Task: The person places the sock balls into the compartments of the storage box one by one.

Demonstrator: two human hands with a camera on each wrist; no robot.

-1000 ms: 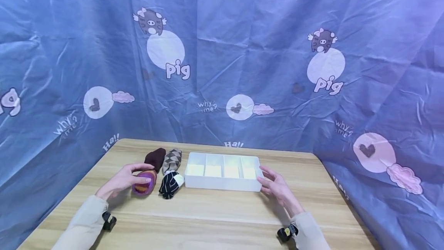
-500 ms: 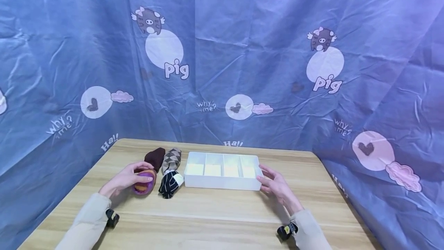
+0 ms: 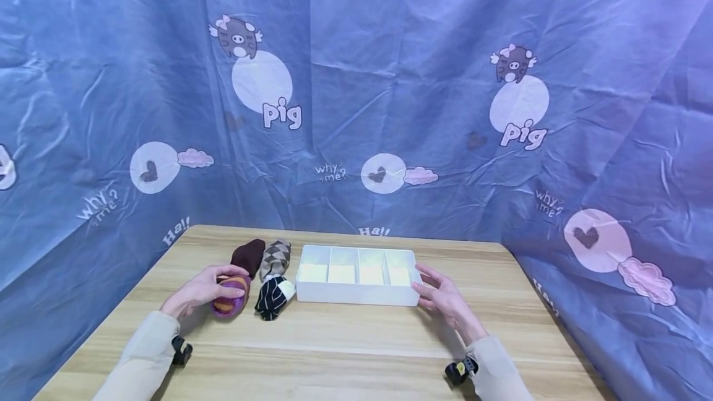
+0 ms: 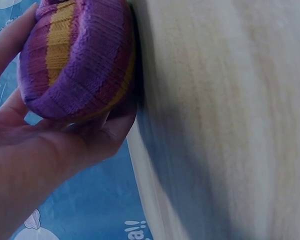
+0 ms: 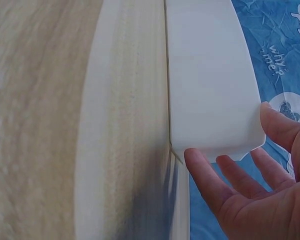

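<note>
Left hand (image 3: 200,293) is gripping the purple-and-orange rolled sock (image 3: 229,301), fingers and thumb curling round it; the left wrist view shows the roll cupped in the palm with its far side against the wooden table (image 3: 345,351). The sock is sitting toward the table's left side, at the front of a small cluster. Just beside it, to the right, a black-and-white striped sock roll (image 3: 271,297) is lying on the table. Behind these two, a dark maroon sock roll (image 3: 248,255) and a grey argyle sock roll (image 3: 276,256) are lying side by side.

Right hand (image 3: 445,299) is resting with relaxed, straightened fingers against the right end of the white divided tray (image 3: 356,295), grasping nothing. In the right wrist view the fingertips (image 5: 196,161) are meeting the tray's corner. The tray is sitting at mid-table, immediately right of the socks, and is showing four compartments in a row.

A blue printed cloth (image 3: 390,79) is hanging behind and around the table. Both sleeves are pale beige.
</note>
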